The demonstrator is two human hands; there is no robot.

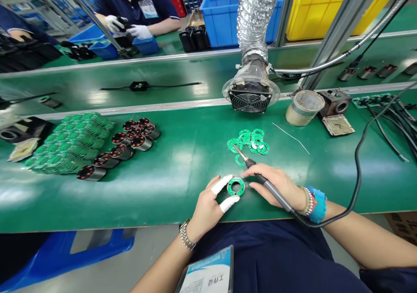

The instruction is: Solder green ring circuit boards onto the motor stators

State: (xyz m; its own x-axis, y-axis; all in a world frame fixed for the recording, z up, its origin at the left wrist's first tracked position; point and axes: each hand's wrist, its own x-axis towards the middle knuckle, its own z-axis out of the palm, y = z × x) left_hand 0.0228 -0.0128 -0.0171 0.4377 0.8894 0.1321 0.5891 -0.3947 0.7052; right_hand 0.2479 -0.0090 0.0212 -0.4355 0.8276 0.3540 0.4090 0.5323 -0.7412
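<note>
Near the lower centre of the frame, the left hand point(206, 204) pinches a ring-shaped green circuit board point(241, 186) by its edge, between a thumb and a finger wearing white finger cots. The right hand point(276, 183), just beside it, is closed around the handle of a soldering iron point(273, 191), whose tip points up and left, toward a loose cluster of ring-shaped boards point(253, 139) on the green surface point(185, 167). A thin bent wire point(286, 132) lies right of that cluster. Above it, at upper centre, a black fan point(250, 100) hangs from a foil duct point(257, 19). Left of centre stand several copper-wound stators point(122, 151), beside stacked green boards point(70, 143). At upper left, another person's white-gloved hands hold a black part point(123, 25)
</note>
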